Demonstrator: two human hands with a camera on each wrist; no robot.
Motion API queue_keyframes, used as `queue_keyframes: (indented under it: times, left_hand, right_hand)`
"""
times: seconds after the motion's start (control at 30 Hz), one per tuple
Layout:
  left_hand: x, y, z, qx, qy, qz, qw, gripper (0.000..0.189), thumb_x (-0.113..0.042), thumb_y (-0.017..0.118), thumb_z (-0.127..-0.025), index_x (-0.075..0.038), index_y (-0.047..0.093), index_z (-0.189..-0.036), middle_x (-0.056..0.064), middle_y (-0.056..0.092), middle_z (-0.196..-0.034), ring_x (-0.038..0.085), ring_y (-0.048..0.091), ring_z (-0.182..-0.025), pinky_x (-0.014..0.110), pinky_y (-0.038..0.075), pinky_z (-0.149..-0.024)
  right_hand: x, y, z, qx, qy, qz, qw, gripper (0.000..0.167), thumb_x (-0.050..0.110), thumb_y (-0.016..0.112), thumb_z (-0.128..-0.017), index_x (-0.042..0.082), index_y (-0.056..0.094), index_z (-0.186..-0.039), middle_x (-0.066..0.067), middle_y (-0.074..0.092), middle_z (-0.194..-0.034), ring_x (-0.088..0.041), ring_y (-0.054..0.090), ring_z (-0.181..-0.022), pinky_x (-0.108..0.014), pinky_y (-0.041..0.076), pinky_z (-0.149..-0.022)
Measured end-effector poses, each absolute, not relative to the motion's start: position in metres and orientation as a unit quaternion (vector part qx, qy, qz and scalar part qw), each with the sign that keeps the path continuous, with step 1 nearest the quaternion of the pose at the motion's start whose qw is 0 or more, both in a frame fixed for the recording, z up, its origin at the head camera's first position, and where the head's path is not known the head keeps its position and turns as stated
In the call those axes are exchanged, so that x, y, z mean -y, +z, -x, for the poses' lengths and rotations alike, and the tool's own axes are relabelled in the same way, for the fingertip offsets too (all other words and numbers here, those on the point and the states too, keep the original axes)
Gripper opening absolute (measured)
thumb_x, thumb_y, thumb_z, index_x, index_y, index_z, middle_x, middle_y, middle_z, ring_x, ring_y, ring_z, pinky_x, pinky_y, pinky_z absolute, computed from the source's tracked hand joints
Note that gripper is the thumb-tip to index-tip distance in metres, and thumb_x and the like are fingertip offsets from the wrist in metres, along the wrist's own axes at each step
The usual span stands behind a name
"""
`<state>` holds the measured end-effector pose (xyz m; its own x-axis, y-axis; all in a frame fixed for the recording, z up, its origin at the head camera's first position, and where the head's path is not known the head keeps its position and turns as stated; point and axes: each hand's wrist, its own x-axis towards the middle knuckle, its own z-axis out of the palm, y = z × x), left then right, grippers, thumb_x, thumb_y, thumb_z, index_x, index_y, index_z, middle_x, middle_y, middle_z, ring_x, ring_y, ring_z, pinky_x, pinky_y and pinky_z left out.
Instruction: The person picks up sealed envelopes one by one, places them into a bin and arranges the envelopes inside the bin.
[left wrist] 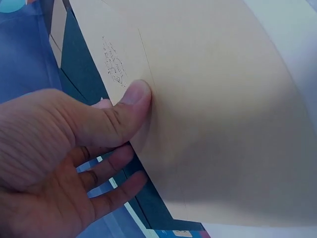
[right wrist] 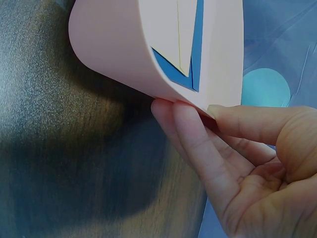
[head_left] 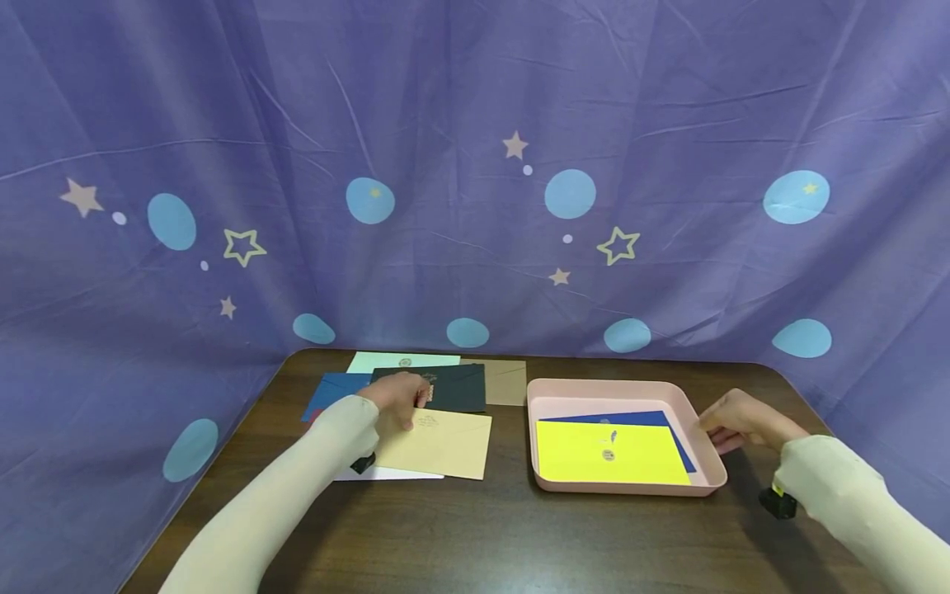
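Observation:
My left hand (head_left: 401,394) pinches a cream envelope (head_left: 438,445) by its far edge, with the thumb on top and the fingers underneath, as the left wrist view shows. Faint printed lettering lies near the thumb. Beneath and around it spread other envelopes: a dark green one (head_left: 460,386), a blue one (head_left: 337,389), a pale mint one (head_left: 371,360), a tan one (head_left: 508,381) and a white one (head_left: 401,474). At the right, my right hand (head_left: 750,419) holds the rim of a pink tray (head_left: 631,386) between thumb and fingers.
Inside the tray, a yellow envelope (head_left: 579,462) overlaps a dark blue one (head_left: 653,417). All stand on a brown wooden table (head_left: 490,536). A purple curtain (head_left: 460,247) with stars and blue spots hangs behind the table and at its sides.

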<state>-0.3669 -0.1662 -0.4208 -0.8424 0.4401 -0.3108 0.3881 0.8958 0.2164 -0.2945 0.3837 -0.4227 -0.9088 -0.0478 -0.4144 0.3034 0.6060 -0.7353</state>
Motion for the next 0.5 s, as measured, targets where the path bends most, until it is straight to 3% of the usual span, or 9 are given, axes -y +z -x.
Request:
queue_keyframes:
  times: [0.5]
  left_hand:
    - [0.1654, -0.4229, 0.3648, -0.957, 0.073, -0.212, 0.185, 0.034, 0.009, 0.083, -0.072, -0.006, 0.056, -0.085, 0.000, 0.042, -0.077, 0.016, 0.040, -0.071, 0.030, 0.036, -0.067]
  right_hand:
    - [-0.3833, -0.4231, 0.2929, -0.871, -0.444, -0.072, 0.197, 0.033, 0.001, 0.061, -0.091, -0.026, 0.060, -0.110, -0.006, 0.068, -0.077, -0.016, 0.066, -0.068, -0.037, 0.063, -0.068]
